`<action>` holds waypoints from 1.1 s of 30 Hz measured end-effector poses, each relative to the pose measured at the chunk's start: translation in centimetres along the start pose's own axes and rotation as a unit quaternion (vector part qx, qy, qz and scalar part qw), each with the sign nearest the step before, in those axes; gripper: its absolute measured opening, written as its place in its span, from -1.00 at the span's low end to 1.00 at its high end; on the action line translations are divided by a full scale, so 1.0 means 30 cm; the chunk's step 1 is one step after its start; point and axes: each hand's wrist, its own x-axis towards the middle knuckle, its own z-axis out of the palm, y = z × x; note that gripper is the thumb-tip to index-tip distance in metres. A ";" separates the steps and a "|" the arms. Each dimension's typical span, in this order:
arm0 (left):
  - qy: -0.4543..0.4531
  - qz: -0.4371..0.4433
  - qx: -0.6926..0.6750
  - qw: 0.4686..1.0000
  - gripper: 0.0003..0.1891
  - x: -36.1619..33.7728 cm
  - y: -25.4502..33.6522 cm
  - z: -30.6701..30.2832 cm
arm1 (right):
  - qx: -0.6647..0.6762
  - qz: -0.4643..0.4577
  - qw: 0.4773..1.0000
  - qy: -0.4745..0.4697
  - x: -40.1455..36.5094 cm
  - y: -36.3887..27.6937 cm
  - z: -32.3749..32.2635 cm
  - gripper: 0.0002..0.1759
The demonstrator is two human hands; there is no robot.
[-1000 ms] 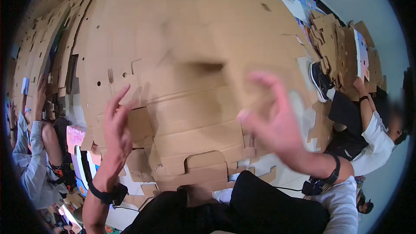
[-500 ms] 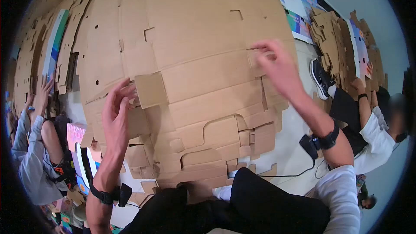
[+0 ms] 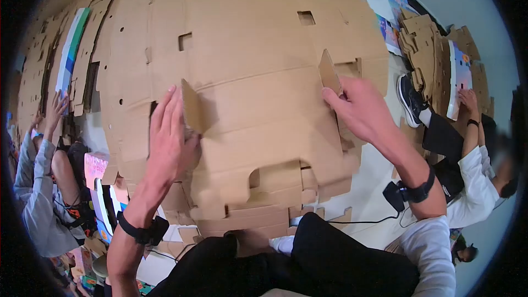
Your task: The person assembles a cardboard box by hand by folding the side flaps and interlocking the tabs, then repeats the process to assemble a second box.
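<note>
A large brown cardboard sheet with folds and cut-outs spreads before me on other flat cardboard. Its left flap stands upright. My left hand lies against the outer side of that flap, fingers stretched out; its thumb is partly hidden and blurred. On the right side, another flap is raised too. My right hand is closed on the lower part of this flap, thumb toward me and the fingertips hidden behind the cardboard. The sheet's near edge, with its curved notch, is slightly blurred.
More layered cardboard lies beneath, close to my knees. At left, a person's hands are by a colourful strip. At right, another person's hand touches a printed panel. A black shoe rests on the pale floor.
Both side flaps have been raised from nearly flat. My left hand has moved right against its flap, and my right hand has come down and closed on the other. The sheet has shifted toward me.
</note>
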 end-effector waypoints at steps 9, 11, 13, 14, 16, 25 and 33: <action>-0.028 0.022 -0.156 0.987 -0.24 0.013 -0.023 -0.075 | 0.148 -0.120 0.979 -0.073 -0.051 -0.041 -0.029 -0.68; -0.058 0.012 -0.136 0.989 -0.24 0.025 0.006 -0.068 | 0.373 -0.007 0.923 -0.096 -0.008 0.047 0.034 -0.66; -0.047 -0.014 -0.163 0.985 -0.30 0.026 -0.005 -0.048 | 0.295 -0.015 0.955 0.007 0.008 0.143 0.045 -0.66; -0.042 -0.029 -0.179 0.983 -0.33 0.028 -0.014 -0.033 | 0.253 -0.018 0.966 0.058 0.015 0.201 0.046 -0.65; -0.022 -0.030 -0.188 0.982 -0.40 0.025 -0.040 0.009 | 0.288 0.007 0.948 0.136 0.034 0.328 0.078 -0.65; -0.027 -0.009 -0.098 0.995 -0.41 0.036 -0.078 0.078 | 0.389 0.241 0.877 0.148 0.043 0.599 0.060 -0.51; -0.024 -0.045 -0.132 0.990 -0.38 0.044 -0.042 0.047 | 0.183 0.192 0.963 0.041 0.058 0.584 0.028 -0.57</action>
